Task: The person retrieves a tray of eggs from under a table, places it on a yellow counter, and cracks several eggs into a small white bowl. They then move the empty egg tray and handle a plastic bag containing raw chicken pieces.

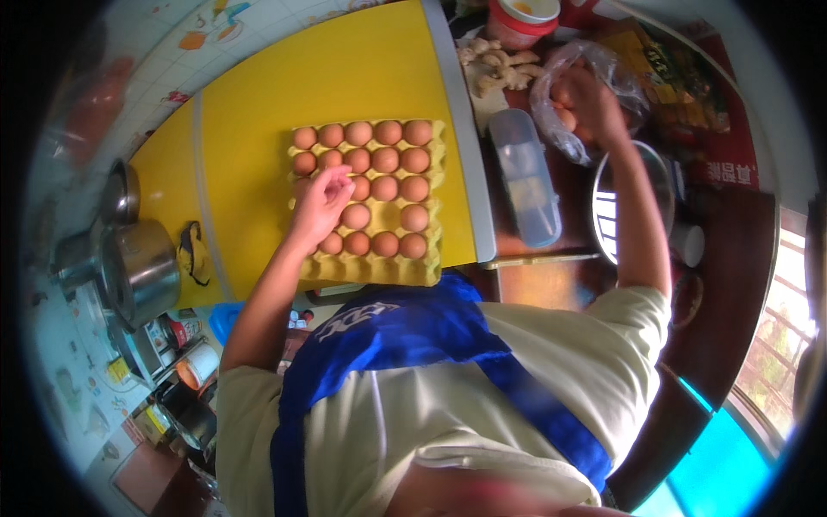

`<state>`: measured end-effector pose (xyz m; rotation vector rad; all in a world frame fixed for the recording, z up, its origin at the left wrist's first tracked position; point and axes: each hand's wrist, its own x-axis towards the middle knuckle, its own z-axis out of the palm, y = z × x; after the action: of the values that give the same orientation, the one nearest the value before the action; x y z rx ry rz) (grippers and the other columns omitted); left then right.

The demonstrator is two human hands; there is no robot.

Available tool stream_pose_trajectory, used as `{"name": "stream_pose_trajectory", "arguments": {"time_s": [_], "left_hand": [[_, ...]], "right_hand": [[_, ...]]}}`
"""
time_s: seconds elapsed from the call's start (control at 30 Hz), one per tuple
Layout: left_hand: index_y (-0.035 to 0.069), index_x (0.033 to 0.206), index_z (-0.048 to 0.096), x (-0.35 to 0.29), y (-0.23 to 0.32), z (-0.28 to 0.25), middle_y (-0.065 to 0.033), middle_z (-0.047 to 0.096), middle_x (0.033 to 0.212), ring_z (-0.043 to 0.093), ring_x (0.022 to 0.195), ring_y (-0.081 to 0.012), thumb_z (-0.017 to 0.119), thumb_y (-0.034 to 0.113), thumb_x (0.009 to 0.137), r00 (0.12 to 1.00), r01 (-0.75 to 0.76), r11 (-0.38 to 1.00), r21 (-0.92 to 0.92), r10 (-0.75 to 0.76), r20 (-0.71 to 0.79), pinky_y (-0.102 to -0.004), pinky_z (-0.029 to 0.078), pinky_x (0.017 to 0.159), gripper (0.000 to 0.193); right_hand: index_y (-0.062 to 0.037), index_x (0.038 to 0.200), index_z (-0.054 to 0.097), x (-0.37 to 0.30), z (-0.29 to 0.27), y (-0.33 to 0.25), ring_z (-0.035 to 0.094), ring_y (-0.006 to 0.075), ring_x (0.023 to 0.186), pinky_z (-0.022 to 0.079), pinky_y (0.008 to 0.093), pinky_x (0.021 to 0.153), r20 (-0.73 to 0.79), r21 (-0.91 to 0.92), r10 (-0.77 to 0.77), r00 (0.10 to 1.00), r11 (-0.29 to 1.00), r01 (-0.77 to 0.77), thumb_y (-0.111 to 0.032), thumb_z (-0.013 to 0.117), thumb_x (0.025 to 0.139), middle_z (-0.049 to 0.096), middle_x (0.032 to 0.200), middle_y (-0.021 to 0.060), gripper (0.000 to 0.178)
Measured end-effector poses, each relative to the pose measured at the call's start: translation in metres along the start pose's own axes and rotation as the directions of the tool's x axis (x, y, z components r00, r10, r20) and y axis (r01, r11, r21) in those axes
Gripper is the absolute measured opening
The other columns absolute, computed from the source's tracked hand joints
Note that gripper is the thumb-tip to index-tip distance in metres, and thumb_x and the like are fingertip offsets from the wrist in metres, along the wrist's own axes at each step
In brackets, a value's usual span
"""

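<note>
A yellow egg tray (436, 271) holds rows of brown eggs (385, 188). One cup in its second row from the near side is empty, and the nearest edge shows bare cups. Over the tray's left part is my left hand (322, 205), its fingers loosely stretched and nothing visible in them. It covers some of the eggs beneath. At the far right, my right hand (593, 102) reaches into a clear plastic bag (629, 82) with more brown eggs (565, 119) in it. My right fingertips are blurred and partly hidden among these eggs.
The tray rests on a yellow surface (258, 103) with a grey edge. Right of it are a lidded clear plastic box (525, 181), ginger (500, 67), a red container (519, 30) and a metal bowl (659, 185) under my right forearm. Steel pots (142, 267) stand at the left.
</note>
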<state>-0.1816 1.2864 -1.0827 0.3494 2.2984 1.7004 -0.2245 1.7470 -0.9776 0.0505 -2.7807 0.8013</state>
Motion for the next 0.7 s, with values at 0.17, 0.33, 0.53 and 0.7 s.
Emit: {"name": "stream_pose_trajectory", "arguments": {"time_s": [0.17,0.33,0.53,0.7], "left_hand": [[0.005,0.111,0.059,0.027,0.009,0.001,-0.0102,0.058,0.104,0.06,0.094,-0.0263,0.069,0.011,0.081,0.961,-0.253,0.812,0.525,0.272,0.042,-0.0337,0.05,0.08,0.032],[0.006,0.111,0.059,0.05,0.015,0.029,-0.0089,0.053,0.112,0.051,0.105,-0.0285,0.068,0.011,0.076,0.881,-0.43,0.499,0.753,0.416,0.227,-0.0397,0.045,0.085,0.037],[0.006,0.106,0.06,0.055,0.01,0.037,-0.0092,0.052,0.112,0.05,0.109,-0.0288,0.055,0.011,0.081,0.891,-0.431,0.386,0.815,0.321,0.319,-0.0398,0.042,0.087,0.026],[0.005,0.101,0.059,0.059,0.004,0.039,-0.0108,0.051,0.11,0.052,0.104,-0.0305,0.062,0.01,0.076,0.87,-0.47,0.408,0.782,0.364,0.333,-0.0403,0.043,0.086,0.025]], "right_hand": [[-0.0081,0.116,0.059,-0.058,0.107,-0.079,0.061,0.0316,0.096,0.05,0.0373,0.082,0.272,0.032,-0.281,0.92,0.959,0.283,-0.017,0.063,0.085,0.063,0.106,0.0141,0.032],[-0.008,0.116,0.057,-0.047,0.165,-0.115,0.053,0.0344,0.108,0.046,0.0406,0.09,0.221,-0.003,-0.292,0.931,0.954,0.3,-0.017,0.064,0.08,0.056,0.114,0.0144,0.037],[-0.0083,0.103,0.059,-0.03,0.177,-0.117,0.054,0.0332,0.106,0.047,0.0404,0.087,0.35,-0.169,-0.208,0.913,0.945,0.28,-0.019,0.06,0.08,0.055,0.108,0.0149,0.025],[-0.0074,0.093,0.062,-0.024,0.175,-0.105,0.056,0.0307,0.1,0.047,0.0402,0.086,0.322,-0.057,-0.393,0.861,0.9,0.432,-0.024,0.065,0.076,0.06,0.096,0.0137,0.024]]}}
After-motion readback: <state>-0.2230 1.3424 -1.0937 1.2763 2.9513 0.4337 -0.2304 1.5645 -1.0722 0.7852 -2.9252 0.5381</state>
